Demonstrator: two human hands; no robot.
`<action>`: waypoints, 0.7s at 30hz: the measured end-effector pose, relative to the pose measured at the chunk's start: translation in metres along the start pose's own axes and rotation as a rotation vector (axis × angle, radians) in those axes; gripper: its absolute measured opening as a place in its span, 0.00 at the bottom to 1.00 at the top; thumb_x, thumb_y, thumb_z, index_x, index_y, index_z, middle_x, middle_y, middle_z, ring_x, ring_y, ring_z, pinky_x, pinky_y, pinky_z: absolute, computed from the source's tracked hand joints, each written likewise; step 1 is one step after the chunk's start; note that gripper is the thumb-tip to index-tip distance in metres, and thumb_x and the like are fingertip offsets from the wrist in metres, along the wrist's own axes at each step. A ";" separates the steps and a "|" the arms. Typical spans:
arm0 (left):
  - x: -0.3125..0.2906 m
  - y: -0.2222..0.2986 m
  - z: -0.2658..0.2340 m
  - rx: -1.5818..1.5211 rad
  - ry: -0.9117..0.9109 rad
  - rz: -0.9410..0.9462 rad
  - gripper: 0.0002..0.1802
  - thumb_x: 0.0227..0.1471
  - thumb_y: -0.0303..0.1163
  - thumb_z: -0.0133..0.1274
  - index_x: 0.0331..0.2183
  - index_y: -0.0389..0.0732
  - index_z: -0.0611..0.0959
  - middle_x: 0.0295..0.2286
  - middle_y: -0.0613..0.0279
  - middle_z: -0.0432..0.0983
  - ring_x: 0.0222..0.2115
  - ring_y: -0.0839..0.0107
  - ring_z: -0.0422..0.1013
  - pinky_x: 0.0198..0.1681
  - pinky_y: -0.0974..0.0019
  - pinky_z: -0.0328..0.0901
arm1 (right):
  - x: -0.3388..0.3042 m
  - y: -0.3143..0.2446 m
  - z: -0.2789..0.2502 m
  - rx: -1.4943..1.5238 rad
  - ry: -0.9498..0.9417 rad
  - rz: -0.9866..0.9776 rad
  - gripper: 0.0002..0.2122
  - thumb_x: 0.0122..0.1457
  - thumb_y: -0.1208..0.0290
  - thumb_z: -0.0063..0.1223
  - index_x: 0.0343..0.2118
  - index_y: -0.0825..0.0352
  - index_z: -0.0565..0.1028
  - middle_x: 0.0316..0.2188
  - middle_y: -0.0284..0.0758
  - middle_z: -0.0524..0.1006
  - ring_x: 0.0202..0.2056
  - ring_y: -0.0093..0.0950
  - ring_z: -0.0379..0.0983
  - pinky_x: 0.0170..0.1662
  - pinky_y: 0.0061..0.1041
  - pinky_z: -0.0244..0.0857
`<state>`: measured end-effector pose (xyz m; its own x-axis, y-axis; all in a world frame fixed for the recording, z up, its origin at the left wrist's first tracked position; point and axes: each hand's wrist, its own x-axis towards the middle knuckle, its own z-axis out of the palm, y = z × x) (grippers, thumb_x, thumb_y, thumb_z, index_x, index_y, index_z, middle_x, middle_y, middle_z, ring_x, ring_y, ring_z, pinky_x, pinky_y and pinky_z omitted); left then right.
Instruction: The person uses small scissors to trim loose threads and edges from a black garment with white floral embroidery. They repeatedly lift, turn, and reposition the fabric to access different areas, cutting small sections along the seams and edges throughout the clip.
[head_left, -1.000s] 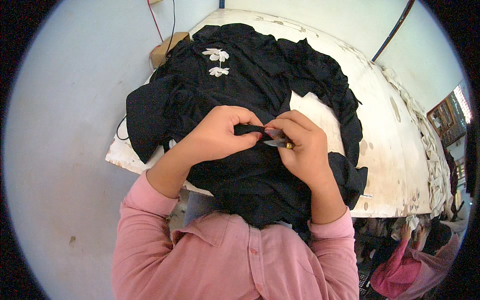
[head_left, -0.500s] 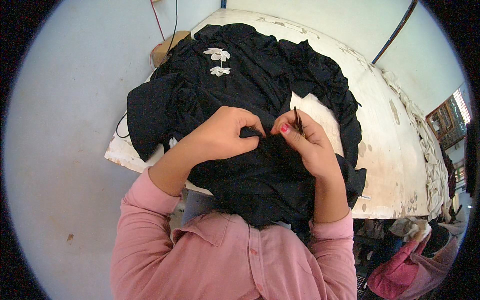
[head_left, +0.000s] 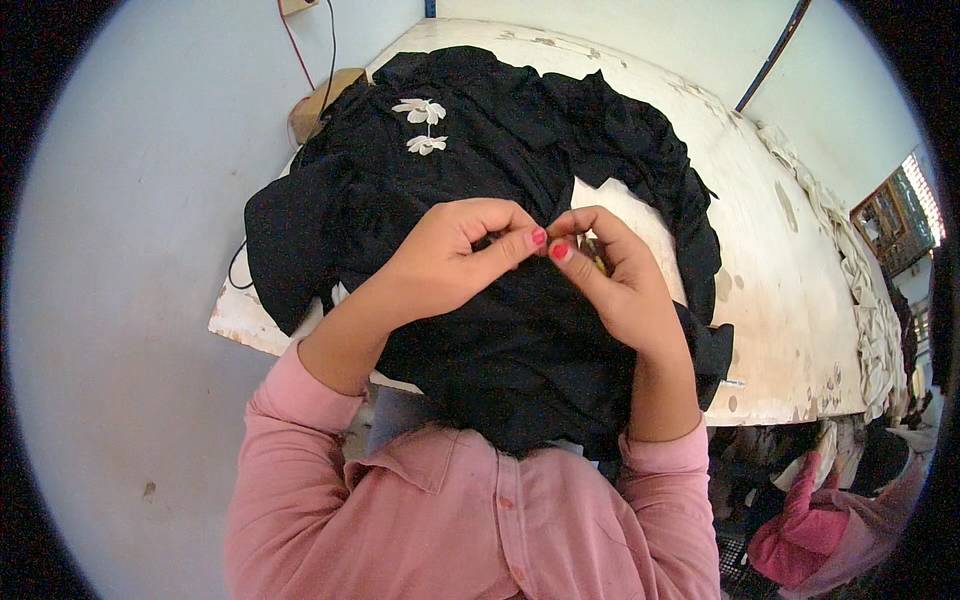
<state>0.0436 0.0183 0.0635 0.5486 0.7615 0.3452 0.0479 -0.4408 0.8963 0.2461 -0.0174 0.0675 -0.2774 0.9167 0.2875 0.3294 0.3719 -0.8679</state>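
Note:
A large black garment [head_left: 500, 340] lies bunched across the table in front of me and hangs over its near edge to my body. Two white flower appliqués [head_left: 425, 128] sit on its far left part. Thumb and fingers of my left hand [head_left: 440, 255] pinch the black cloth near the middle. My right hand [head_left: 625, 275] is closed beside it, thumb and forefinger tips almost touching the left ones. Small brass-coloured thread snips [head_left: 600, 264] are tucked in the right hand, mostly hidden by its fingers. Whatever lies between the fingertips is too small to make out.
The pale, worn table [head_left: 780, 300] extends right. Cream cloth [head_left: 860, 300] runs along its far right edge. A brown block [head_left: 340, 88] and cables stand by the left wall [head_left: 150, 250]. At the lower right, another person in a pink sleeve [head_left: 805, 535] handles pale cloth.
My left thumb has come up into sight and its tip now meets the fingers beside my right hand. The snips' dark blades, upright before, are now mostly hidden in the right hand.

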 end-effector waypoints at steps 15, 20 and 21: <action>-0.002 0.009 0.002 -0.065 0.103 0.070 0.10 0.60 0.33 0.46 0.33 0.36 0.76 0.26 0.72 0.69 0.28 0.85 0.63 0.33 0.79 0.60 | -0.021 -0.028 -0.018 -0.392 -0.044 -0.217 0.14 0.58 0.72 0.49 0.46 0.71 0.73 0.25 0.39 0.71 0.25 0.31 0.67 0.31 0.25 0.61; -0.003 0.015 0.003 0.001 0.059 0.045 0.09 0.60 0.32 0.46 0.34 0.36 0.75 0.26 0.72 0.68 0.28 0.85 0.61 0.32 0.80 0.59 | -0.009 -0.026 -0.023 -0.455 -0.139 -0.361 0.13 0.55 0.72 0.52 0.43 0.69 0.76 0.23 0.41 0.73 0.24 0.36 0.70 0.29 0.27 0.62; -0.004 0.015 0.003 -0.004 0.052 0.029 0.09 0.60 0.32 0.46 0.33 0.36 0.75 0.26 0.72 0.68 0.28 0.85 0.61 0.32 0.80 0.59 | -0.008 -0.027 -0.023 -0.451 -0.154 -0.366 0.13 0.54 0.72 0.53 0.43 0.69 0.76 0.24 0.41 0.74 0.25 0.36 0.71 0.29 0.27 0.63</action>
<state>0.0449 0.0074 0.0749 0.5055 0.7720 0.3853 0.0289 -0.4614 0.8867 0.2601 -0.0310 0.0975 -0.5618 0.6984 0.4435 0.5293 0.7154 -0.4561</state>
